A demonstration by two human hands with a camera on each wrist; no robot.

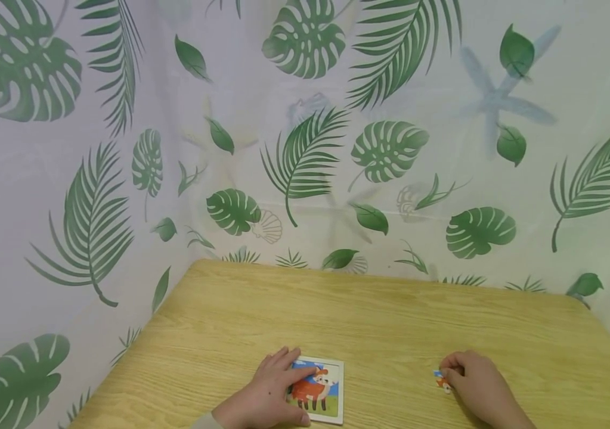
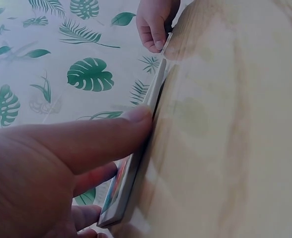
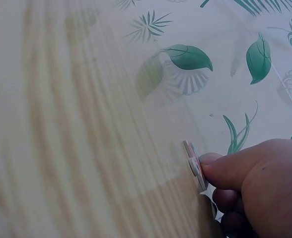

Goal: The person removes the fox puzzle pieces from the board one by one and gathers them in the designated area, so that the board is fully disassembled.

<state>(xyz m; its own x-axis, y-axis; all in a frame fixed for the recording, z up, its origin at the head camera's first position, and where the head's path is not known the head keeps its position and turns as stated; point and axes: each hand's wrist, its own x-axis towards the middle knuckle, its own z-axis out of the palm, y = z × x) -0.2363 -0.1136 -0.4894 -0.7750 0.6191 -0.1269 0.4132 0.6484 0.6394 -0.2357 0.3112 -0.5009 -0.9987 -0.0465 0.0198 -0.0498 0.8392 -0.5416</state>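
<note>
A square picture puzzle [image 1: 318, 405] in a white frame lies on the wooden table, showing a red-orange animal with a pale face, blue sky and green ground. My left hand [image 1: 267, 393] rests over its left side with extended fingers. The index finger lies across the picture, and the thumb touches the near edge of the frame [image 2: 124, 191] in the left wrist view. Off to the right, my right hand [image 1: 479, 381] pinches a small puzzle piece [image 1: 442, 382] coloured blue, orange and white between thumb and fingers. Edge-on in the right wrist view, that piece [image 3: 196, 166] looks thin.
The light wooden table [image 1: 380, 322] runs back to a white curtain [image 1: 423, 196] printed with green leaves, which hangs behind it and along its left side. Table surface separates the framed puzzle from my right hand.
</note>
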